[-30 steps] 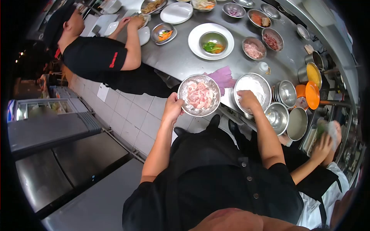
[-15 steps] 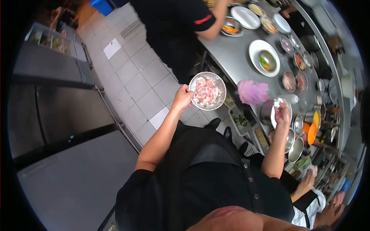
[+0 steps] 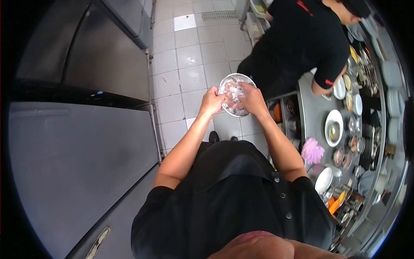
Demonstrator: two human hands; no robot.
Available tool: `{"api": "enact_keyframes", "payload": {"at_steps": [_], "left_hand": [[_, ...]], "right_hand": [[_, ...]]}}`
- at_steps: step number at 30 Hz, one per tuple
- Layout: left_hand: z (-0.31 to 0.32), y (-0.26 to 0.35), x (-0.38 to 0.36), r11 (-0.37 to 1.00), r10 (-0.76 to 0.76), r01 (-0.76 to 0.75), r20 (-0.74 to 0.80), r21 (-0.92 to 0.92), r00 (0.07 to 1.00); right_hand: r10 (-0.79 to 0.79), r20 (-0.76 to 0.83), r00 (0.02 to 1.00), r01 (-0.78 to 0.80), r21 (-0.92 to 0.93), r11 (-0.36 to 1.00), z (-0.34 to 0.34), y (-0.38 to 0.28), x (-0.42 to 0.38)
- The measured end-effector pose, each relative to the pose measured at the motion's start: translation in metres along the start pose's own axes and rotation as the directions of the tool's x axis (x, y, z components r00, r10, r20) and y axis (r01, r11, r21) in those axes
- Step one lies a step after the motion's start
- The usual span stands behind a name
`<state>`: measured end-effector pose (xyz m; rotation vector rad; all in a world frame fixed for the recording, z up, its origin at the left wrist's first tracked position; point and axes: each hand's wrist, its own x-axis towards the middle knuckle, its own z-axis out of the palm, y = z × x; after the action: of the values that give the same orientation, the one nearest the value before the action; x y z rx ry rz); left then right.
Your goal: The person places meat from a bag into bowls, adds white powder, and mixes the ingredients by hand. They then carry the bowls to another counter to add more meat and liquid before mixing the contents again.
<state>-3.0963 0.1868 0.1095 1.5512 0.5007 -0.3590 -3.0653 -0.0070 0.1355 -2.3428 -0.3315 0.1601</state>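
Your left hand [image 3: 211, 102] grips the steel bowl [image 3: 235, 93] rim, held over the tiled floor [image 3: 189, 73] | your right hand [image 3: 252, 98] has left the worktop [image 3: 311, 116], fingers curled into the meat [image 3: 233, 94] | mixing underway.

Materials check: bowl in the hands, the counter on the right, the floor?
Bowl: looks like thin polished metal, likely stainless, with a bright reflective rim; the left hand grips its rim and the right hand is in the meat. Counter: brushed grey metal sheet with a dull sheen, probably stainless. Floor: glazed light tiles, with visible grout lines and glare.
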Motion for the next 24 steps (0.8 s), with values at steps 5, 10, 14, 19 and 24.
{"api": "enact_keyframes", "payload": {"at_steps": [5, 10, 14, 19, 24], "left_hand": [[-0.058, 0.010, 0.064, 0.996, 0.042, -0.050, -0.107, -0.073, 0.993], [-0.107, 0.036, 0.162, 0.985, -0.007, -0.042, -0.284, -0.168, 0.959], [-0.145, 0.075, 0.243, 0.992, 0.092, -0.110, -0.237, -0.061, 0.967], [-0.181, 0.131, 0.333, 0.999, 0.037, -0.038, -0.317, 0.002, 0.948], [-0.222, 0.173, 0.398, 0.997, 0.058, -0.071, -0.344, -0.024, 0.937]], "right_hand": [[-0.107, 0.171, 0.979, 0.164, -0.364, 0.917, 0.061, -0.044, 0.103], [-0.340, 0.174, 0.924, 0.368, -0.171, 0.914, 0.096, -0.035, 0.227], [-0.005, 0.256, 0.967, 0.077, -0.273, 0.959, 0.128, -0.019, 0.330], [-0.113, 0.238, 0.965, 0.154, -0.161, 0.975, 0.139, -0.037, 0.454], [-0.232, 0.251, 0.940, 0.275, -0.155, 0.949, 0.155, -0.079, 0.538]]}}
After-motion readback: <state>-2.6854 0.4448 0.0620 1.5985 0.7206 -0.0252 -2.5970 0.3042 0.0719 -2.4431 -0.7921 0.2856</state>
